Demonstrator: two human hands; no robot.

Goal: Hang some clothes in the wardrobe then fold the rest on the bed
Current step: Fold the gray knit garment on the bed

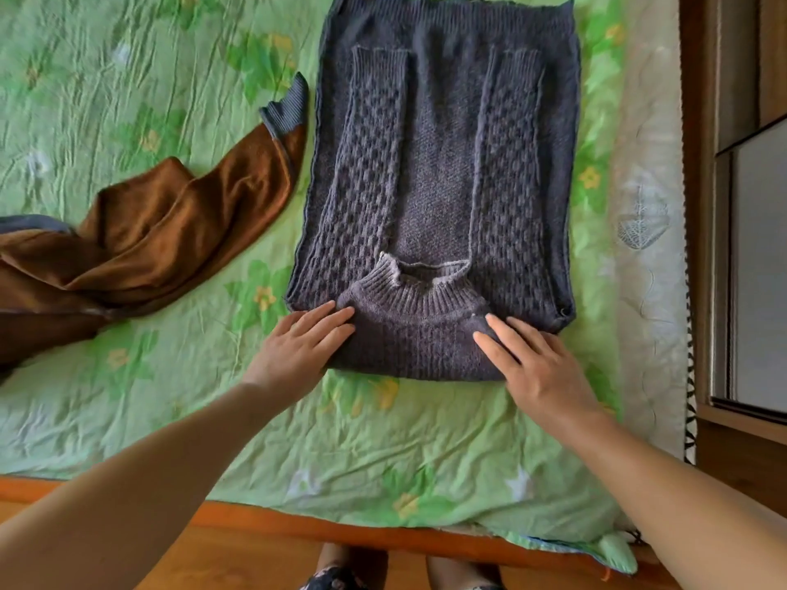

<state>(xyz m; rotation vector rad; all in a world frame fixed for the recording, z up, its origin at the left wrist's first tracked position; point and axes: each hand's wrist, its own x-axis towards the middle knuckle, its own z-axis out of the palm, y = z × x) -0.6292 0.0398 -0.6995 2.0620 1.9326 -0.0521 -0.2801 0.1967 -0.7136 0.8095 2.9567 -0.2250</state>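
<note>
A dark grey-purple knitted sweater lies flat on the bed. Both its sleeves are folded lengthwise onto the body, and the collar end is folded over toward the middle. My left hand rests flat with straight fingers on the left side of that folded collar part. My right hand presses flat on its right side. A brown velvet garment with a grey ribbed cuff lies crumpled to the left of the sweater.
A green floral quilt covers the bed, and its orange wooden frame runs along the near edge. A wooden wardrobe or cabinet stands at the right. My feet show on the wooden floor below.
</note>
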